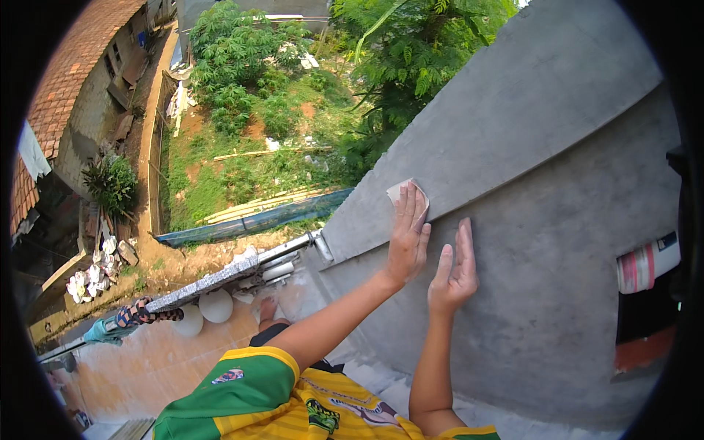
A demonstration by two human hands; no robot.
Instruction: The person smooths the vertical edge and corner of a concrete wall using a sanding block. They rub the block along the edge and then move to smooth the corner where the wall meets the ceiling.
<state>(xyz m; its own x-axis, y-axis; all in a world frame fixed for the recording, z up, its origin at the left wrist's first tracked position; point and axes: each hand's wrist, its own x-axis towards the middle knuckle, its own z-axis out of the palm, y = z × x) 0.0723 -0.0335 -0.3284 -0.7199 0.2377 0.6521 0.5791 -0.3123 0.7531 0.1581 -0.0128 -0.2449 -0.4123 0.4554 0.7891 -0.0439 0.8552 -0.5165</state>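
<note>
My left hand (408, 246) lies against the upper grey plastered band (506, 125) of the wall, close to its lower edge. Under its fingers is a pale, dusty sheet of sandpaper (394, 193), held flat to the plaster; its rough face is hidden. To the right, my right hand (455, 273) is open and holds nothing, its fingers straight and thumb apart. It is nearest the recessed lower grey wall (543, 257); I cannot tell whether it touches. White dust covers the fingertips of both hands.
A wall opening at the far right has a pink-and-white roll-like object (636, 269) above it. A metal railing (220, 277) runs along the left, with cloths hung over it and two round white objects (215, 306) beside it. Far below are a garden (249, 176) and a tiled roof (81, 51).
</note>
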